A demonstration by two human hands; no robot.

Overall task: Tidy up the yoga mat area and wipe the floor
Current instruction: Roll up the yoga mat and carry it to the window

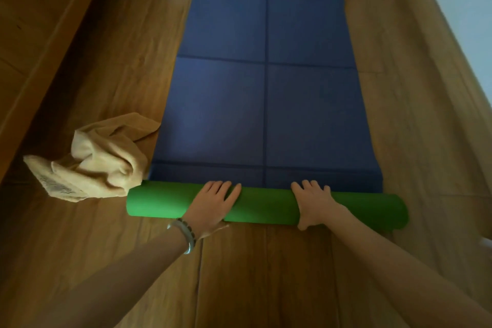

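Note:
A yoga mat lies on the wooden floor, its blue top side [266,88] stretching away from me. Its near end is rolled into a tube that shows the green underside [266,206]. My left hand [213,202] lies over the roll left of its middle, fingers curved over the top. My right hand [314,201] grips the roll right of its middle, fingers over the top and thumb on the near side. A crumpled beige cloth [98,160] sits on the floor, touching the roll's left end.
Wooden floor [253,274] surrounds the mat on all sides. A wooden furniture side [34,34] runs along the left. A pale wall [468,8] rises at the far right. A bracelet is on my left wrist.

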